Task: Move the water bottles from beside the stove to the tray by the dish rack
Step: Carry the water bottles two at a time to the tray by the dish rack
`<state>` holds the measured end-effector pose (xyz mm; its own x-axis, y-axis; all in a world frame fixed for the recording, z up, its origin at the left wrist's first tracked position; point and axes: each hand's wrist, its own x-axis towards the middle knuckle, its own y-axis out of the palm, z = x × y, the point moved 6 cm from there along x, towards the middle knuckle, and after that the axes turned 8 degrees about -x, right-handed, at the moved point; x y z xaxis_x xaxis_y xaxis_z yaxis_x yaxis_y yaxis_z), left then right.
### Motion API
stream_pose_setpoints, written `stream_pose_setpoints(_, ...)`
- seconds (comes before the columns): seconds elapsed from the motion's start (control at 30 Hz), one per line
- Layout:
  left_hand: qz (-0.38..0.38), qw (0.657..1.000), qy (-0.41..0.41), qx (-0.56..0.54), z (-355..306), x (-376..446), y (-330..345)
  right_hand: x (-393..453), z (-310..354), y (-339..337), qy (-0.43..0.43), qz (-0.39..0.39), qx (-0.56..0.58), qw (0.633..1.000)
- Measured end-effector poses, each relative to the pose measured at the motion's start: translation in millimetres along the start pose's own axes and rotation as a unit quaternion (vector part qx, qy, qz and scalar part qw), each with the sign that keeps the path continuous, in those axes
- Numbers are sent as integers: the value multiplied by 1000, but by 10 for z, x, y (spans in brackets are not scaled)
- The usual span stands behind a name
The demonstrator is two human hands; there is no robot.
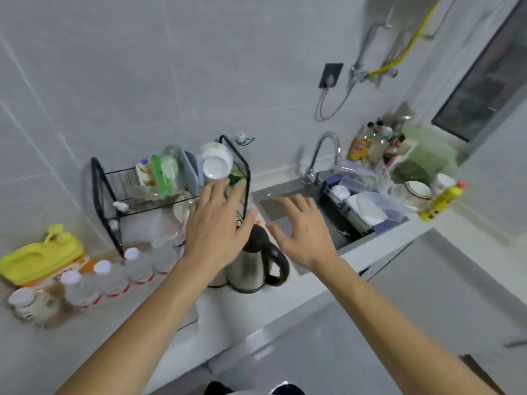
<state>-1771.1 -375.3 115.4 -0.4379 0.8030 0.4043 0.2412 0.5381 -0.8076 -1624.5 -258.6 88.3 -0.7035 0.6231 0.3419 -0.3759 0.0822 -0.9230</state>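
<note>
Several clear water bottles with white caps and red label bands stand in a row on the counter at the left: one [78,289], another [109,276], a third [139,266]. Behind them rises the black wire dish rack [98,192] with bowls and plates. My left hand [216,226] hovers with fingers spread over the rack's right end and the kettle. My right hand [306,232] is spread above the sink's left edge. Both hands hold nothing. No stove is in view, and I cannot make out a tray under the bottles.
A steel kettle with black handle [256,266] stands under my left hand. A yellow lidded container [40,258] and a jar [28,306] sit at far left. The sink [288,206] holds a dish basket [362,212]; faucet [322,155], bottles and bowls beyond.
</note>
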Motion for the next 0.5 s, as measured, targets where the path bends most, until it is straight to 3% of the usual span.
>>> stream_pose_setpoints(0.3, 129, 972, 186, -62, -3078, 148, 1523, -1688, -2621, -1563, 206, -74, -103, 970)
stream_pose_setpoints(0.5, 189, 920, 324, -114, -5077, -22, 2296, -3273, -3961, -2493, 384, -118, -153, 903)
